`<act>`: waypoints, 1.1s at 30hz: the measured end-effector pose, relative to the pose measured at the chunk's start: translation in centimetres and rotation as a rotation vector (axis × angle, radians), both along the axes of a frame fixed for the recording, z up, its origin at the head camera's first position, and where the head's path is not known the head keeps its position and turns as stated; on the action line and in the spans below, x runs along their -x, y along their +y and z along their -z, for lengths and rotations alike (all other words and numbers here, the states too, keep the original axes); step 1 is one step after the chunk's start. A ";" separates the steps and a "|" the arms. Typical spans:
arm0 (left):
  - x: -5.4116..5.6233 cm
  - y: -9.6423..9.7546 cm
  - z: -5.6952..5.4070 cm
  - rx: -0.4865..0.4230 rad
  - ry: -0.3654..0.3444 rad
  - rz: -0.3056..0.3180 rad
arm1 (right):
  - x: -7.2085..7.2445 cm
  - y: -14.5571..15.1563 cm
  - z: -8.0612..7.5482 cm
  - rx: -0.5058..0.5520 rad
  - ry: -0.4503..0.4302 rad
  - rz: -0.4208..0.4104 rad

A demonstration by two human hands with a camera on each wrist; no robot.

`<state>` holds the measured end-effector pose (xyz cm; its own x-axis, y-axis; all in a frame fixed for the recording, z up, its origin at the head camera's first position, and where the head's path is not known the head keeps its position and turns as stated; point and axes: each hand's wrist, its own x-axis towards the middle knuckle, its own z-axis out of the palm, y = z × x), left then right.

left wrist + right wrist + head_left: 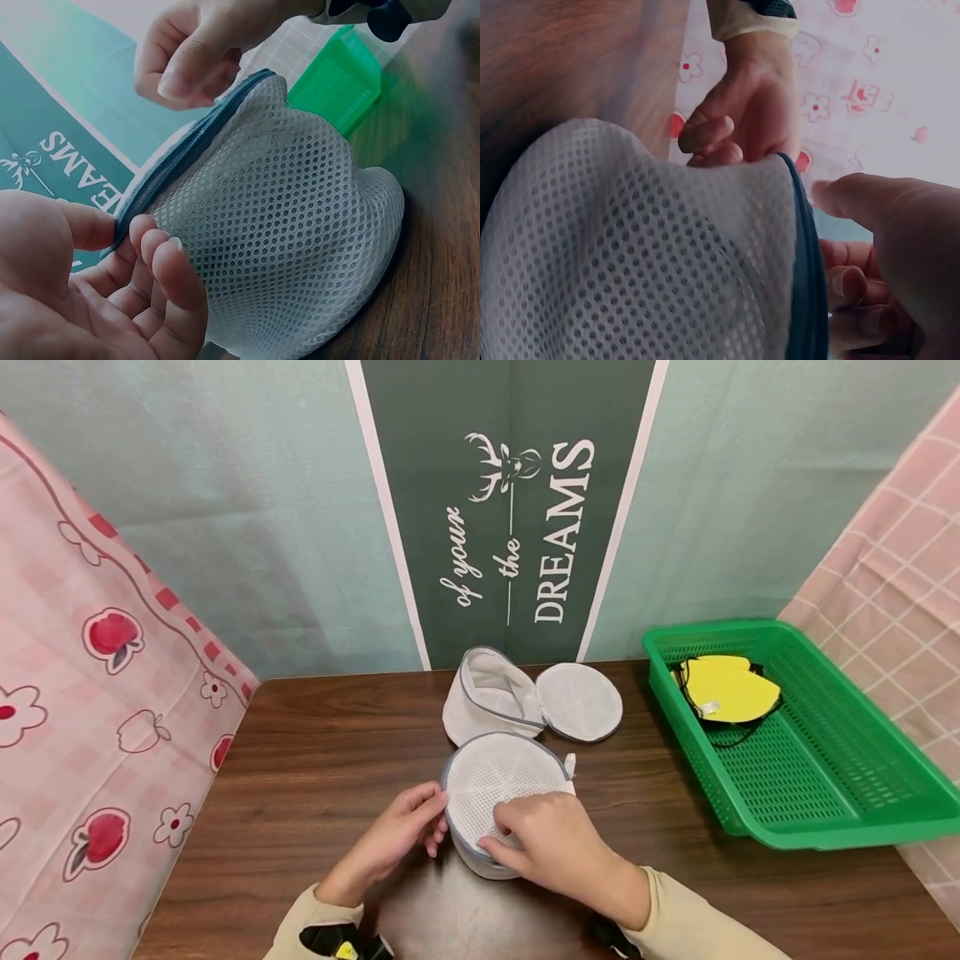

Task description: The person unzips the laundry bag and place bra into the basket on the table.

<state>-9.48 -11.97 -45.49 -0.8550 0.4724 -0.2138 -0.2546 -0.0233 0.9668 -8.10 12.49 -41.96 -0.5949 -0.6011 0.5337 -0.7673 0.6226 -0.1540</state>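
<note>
A round white mesh laundry bag (510, 781) with a grey-blue zipper rim (187, 150) stands on the table, its lid lying over the top. At its left side, my left hand (405, 827) pinches the rim between thumb and fingers. My right hand (555, 843) is over the lid's near right part, fingers curled and thumb (847, 199) apart from them, with nothing visible between. A second white mesh bag (480, 702) stands behind, its round lid (579, 702) flipped out to the right.
A green plastic basket (840, 843) at the right holds a yellow item with black cords (727, 689). The brown wooden table (315, 752) ends at a hanging backdrop (300, 527). Patterned pink cloth (112, 735) hangs along the left.
</note>
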 end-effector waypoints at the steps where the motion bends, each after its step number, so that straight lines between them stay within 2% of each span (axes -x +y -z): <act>1: 0.0 0.0 0.0 0.001 -0.001 0.001 | 0.0 -0.1 0.1 -0.006 0.009 -0.003; 8: 0.0 0.1 0.2 0.000 0.001 0.001 | -0.5 -0.4 0.6 -0.064 -0.008 -0.029; 18: 0.0 0.1 0.5 -0.007 0.021 0.012 | -0.7 -0.7 1.1 -0.078 0.020 -0.107; 33: 0.0 0.4 0.5 -0.023 -0.026 -0.013 | -0.7 -0.7 1.4 -0.085 -0.007 -0.079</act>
<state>-9.50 -11.55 -45.99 -0.8554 0.4666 -0.2251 -0.2789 -0.0485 0.9591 -7.39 11.78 -43.37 -0.5469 -0.6892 0.4753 -0.8138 0.5708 -0.1087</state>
